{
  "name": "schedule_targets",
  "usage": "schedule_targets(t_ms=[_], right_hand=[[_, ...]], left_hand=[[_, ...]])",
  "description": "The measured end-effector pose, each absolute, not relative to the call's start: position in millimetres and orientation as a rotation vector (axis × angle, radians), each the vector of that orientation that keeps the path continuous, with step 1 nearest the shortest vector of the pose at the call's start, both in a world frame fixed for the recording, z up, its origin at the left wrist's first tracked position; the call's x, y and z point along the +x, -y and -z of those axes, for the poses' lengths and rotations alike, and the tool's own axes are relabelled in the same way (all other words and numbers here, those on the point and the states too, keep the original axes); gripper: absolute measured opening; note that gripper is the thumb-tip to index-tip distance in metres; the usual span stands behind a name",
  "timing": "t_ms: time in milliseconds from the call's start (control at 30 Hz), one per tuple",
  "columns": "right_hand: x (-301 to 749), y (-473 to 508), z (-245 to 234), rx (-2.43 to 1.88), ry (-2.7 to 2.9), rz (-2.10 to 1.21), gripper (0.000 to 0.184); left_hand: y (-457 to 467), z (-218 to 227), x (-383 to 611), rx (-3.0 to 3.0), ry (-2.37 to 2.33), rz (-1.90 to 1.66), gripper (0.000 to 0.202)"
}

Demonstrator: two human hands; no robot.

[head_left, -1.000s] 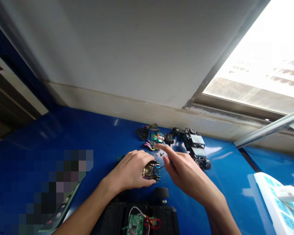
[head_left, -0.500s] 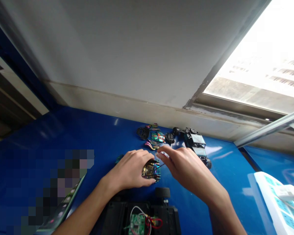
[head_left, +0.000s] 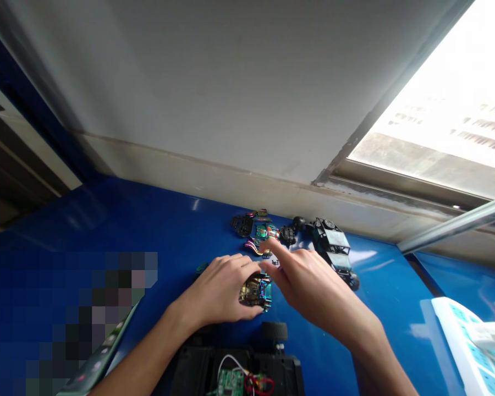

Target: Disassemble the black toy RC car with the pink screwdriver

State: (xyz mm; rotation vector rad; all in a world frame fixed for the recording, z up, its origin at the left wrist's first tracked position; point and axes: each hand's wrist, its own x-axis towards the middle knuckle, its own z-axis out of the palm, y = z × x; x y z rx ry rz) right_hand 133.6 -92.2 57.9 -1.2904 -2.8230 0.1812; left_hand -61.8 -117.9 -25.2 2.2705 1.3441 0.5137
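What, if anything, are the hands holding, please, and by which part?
The left hand grips the small iridescent toy car by its left side, against the blue table. The right hand touches its far edge; any hold there cannot be told.

The small chassis (head_left: 256, 290) lies on the table (head_left: 107, 220) under the fingertips of the left hand (head_left: 223, 289), just left of the right hand (head_left: 309, 286). Beyond both hands, toward the wall, sits a cluster of small parts (head_left: 259, 231). The toy truck (head_left: 334, 250) stands beyond and right of the right hand. Nearer than the hands, between the forearms, lies the large chassis (head_left: 239, 368). A power strip (head_left: 470, 341) lies well right of the right hand.
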Motion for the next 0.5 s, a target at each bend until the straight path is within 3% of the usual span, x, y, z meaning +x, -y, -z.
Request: schedule_targets(t_ms=[267,500], right_hand=[[147,88,-62,-1.06,2.804,-0.45,0.046],[139,84,-61,-1.267,2.789,-0.27,0.022]], left_hand=[[118,24,-62,2.258,-1.35,-0.523,0.042],[116,22,-60,2.261,-1.374,-0.502,0.039]])
